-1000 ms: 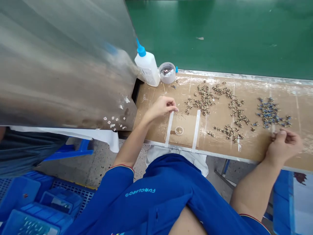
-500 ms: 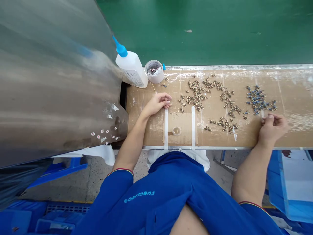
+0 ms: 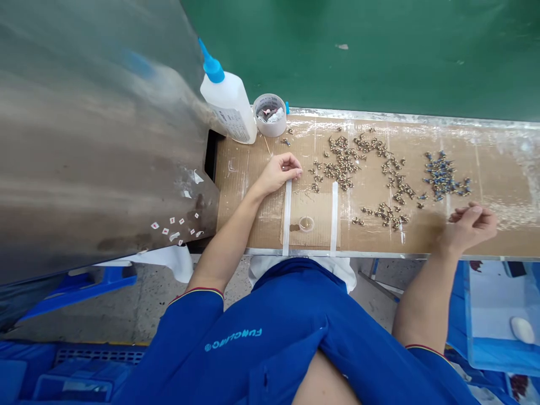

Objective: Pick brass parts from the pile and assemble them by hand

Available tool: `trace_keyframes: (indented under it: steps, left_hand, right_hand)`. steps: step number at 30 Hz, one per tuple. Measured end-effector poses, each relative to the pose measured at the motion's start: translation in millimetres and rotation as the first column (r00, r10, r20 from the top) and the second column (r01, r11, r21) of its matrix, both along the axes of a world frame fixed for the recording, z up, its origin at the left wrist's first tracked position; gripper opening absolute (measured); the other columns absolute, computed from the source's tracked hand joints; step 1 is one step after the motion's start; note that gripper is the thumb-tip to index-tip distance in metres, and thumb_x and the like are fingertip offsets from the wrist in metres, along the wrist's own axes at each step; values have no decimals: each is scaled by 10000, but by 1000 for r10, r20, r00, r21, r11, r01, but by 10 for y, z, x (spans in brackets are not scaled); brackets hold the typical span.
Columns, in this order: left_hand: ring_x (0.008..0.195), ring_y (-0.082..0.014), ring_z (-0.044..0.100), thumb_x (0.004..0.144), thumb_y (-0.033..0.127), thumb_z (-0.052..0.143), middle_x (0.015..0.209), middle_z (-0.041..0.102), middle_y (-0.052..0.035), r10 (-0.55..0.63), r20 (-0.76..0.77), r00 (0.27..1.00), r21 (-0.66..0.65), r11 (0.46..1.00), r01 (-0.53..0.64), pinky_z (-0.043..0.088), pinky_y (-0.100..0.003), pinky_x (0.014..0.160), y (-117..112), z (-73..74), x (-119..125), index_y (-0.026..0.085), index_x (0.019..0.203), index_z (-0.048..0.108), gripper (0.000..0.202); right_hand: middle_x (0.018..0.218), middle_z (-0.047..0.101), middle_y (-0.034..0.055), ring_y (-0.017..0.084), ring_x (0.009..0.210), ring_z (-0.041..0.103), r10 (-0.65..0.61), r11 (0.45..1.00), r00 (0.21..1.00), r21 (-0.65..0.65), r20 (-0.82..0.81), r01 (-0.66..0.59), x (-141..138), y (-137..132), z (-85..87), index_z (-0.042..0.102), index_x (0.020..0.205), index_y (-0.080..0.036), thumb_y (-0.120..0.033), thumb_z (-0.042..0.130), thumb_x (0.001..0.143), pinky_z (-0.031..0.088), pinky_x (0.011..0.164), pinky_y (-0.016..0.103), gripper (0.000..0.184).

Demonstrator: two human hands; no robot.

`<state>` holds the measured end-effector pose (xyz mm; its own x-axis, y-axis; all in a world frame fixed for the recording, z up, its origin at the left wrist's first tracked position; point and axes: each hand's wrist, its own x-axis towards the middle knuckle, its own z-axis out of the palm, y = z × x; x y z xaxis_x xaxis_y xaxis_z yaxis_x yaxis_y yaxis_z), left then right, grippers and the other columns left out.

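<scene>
At my far left, small white tags (image 3: 172, 220) lie on a metal panel (image 3: 105, 140). To their right, at the far edge of the cardboard surface (image 3: 373, 183), I have a white bottle (image 3: 234, 101) with a blue nozzle, just beside a tape roll (image 3: 272, 128) with scraps inside. Nearer, the left hand (image 3: 276, 173) has thumb and forefinger drawn close at the tips; I cannot tell whether they pinch anything. A small clear dish (image 3: 312, 224) sits near me between two white tape strips (image 3: 334, 216). Right of that hand, brass-coloured pieces (image 3: 346, 162) spread in loose clusters, then a denser heap of blue-ended pieces (image 3: 441, 175). The right hand (image 3: 473, 225) is curled just nearer than that heap, thumb over bent fingers; I cannot tell what it pinches, if anything. Near right, a blue crate (image 3: 469, 320) shows below.
</scene>
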<state>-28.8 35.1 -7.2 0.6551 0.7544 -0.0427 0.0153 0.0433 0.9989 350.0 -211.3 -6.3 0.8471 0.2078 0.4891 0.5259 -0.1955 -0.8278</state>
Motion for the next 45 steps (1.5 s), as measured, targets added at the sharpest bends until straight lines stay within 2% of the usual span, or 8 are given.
trace_keyframes:
  steps: [4, 7, 9, 13, 18, 24, 28, 45]
  left_hand:
    - [701, -102, 596, 755, 232, 775, 773, 709, -30, -37, -42, 998, 78, 996, 40, 480, -246, 696, -31, -25, 46, 134, 796, 719, 120]
    - [744, -119, 624, 773, 247, 791, 833, 746, -57, -74, -48, 996, 105, 991, 79, 497, -267, 747, -50, -11, 50, 140, 825, 778, 120]
    - [789, -134, 650, 776, 255, 802, 867, 761, -69, -83, -54, 995, 124, 988, 89, 509, -277, 789, -59, -1, 48, 144, 838, 798, 128]
    - [836, -146, 662, 778, 218, 794, 903, 769, -69, -102, -86, 991, 119, 986, 112, 517, -289, 824, -70, -4, 59, 141, 870, 803, 121]
    - [758, -120, 605, 789, 186, 786, 823, 712, -44, -74, -70, 995, 71, 994, 79, 494, -278, 764, -79, -28, 99, 112, 896, 753, 134]
    - [720, -97, 559, 780, 165, 790, 753, 640, -10, -78, -52, 996, 84, 993, 82, 477, -262, 754, -81, -21, 118, 108, 824, 699, 116]
    - [721, -98, 553, 789, 187, 793, 769, 642, -12, -71, -65, 995, 95, 992, 77, 477, -263, 744, -77, -27, 106, 112, 840, 697, 132]
    - [676, -91, 551, 824, 168, 767, 725, 628, -6, -87, -72, 994, 62, 994, 92, 466, -266, 697, -121, -29, 133, 106, 849, 705, 90]
  right_hand:
    - [617, 611, 18, 173, 496, 540, 321, 947, 946, -54, 54, -318, -799, 84, 174, 671, 832, -219, -607, 636, 904, 426, 506, 317, 396]
    - [782, 732, 45, 196, 656, 688, 709, 661, 693, -222, -127, -717, -1492, 219, 212, 743, 943, -238, -536, 690, 934, 548, 607, 333, 303]
    - [846, 759, 53, 197, 708, 706, 823, 473, 522, -239, -225, -848, -1849, 336, 168, 758, 1032, -250, -539, 677, 957, 580, 653, 340, 309]
    - [846, 751, 47, 174, 645, 646, 854, 304, 362, -206, -373, -930, -2211, 531, 62, 756, 1047, -240, -548, 663, 976, 538, 582, 316, 330]
    - [829, 727, 52, 190, 715, 641, 897, 232, 291, -205, -333, -951, -2209, 598, 126, 741, 823, -251, -506, 676, 982, 498, 588, 322, 307]
    - [855, 721, 44, 178, 720, 636, 900, 226, 293, -229, -323, -947, -2188, 640, 186, 735, 904, -245, -463, 685, 986, 501, 607, 312, 238]
    - [899, 737, 52, 192, 785, 668, 910, 132, 216, -247, -353, -960, -2221, 679, 199, 736, 885, -246, -432, 685, 987, 520, 644, 322, 218]
    - [884, 737, 55, 210, 828, 687, 914, 233, 282, -192, -291, -953, -2196, 529, 187, 684, 842, -255, -424, 651, 1003, 532, 682, 349, 235]
